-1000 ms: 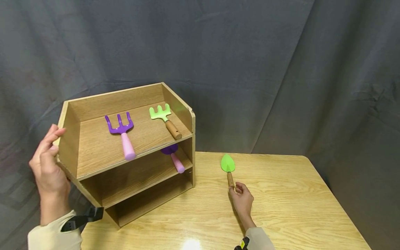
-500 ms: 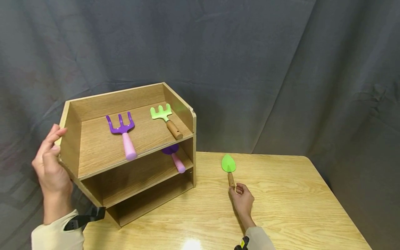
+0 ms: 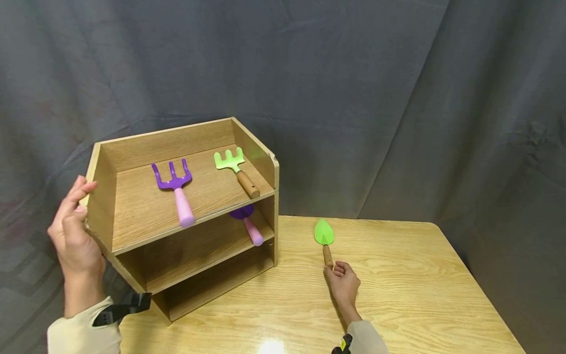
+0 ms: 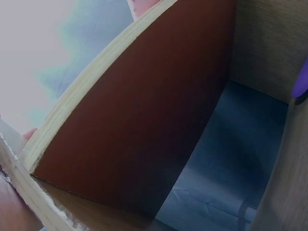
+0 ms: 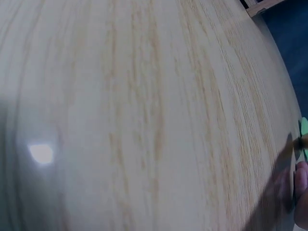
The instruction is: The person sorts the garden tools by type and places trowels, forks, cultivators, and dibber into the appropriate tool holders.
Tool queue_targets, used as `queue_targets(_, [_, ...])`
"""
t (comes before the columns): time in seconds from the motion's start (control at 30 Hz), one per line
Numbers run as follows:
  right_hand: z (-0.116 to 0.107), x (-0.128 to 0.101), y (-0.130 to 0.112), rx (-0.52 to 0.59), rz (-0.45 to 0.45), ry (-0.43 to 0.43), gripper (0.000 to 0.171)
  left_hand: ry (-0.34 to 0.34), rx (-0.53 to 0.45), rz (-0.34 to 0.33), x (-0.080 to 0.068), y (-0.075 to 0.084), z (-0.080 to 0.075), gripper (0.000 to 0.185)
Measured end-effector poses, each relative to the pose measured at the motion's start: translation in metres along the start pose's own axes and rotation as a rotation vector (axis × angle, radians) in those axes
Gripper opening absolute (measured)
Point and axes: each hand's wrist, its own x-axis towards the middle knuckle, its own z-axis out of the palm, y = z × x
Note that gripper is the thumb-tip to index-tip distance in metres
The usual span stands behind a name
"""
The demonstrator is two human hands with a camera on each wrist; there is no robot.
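Note:
My left hand (image 3: 79, 241) grips the left side panel of a three-tier wooden shelf (image 3: 100, 206), thumb at the front edge and fingers around the outside. The same panel (image 4: 130, 106) fills much of the left wrist view. On the table to the right lies a hand trowel (image 3: 324, 232) with a green blade and wooden handle. The end of that handle is pinched between thumb and fingers of my right hand (image 3: 344, 286). In the right wrist view only part of the right hand (image 5: 301, 185) shows at the right edge.
On the shelf's top tier lie a purple hand fork (image 3: 175, 183) with pink handle and a green hand rake (image 3: 239, 172). A purple trowel (image 3: 253, 232) rests on the middle tier, handle jutting forward. A grey curtain (image 3: 327, 108) hangs behind the wooden table (image 3: 407, 275).
The head view has shifted slightly, so the shelf and left hand appear a little further right. Both hands keep their holds, and the green trowel stays on the table.

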Motion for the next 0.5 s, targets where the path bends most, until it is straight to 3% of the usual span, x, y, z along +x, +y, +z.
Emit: queue_targets(0.5, [0.0033,0.0032,0.0019,-0.030,0.012,0.031,0.033,0.013,0.025,0.012,-0.0006,-0.0013,0.0009,0.042])
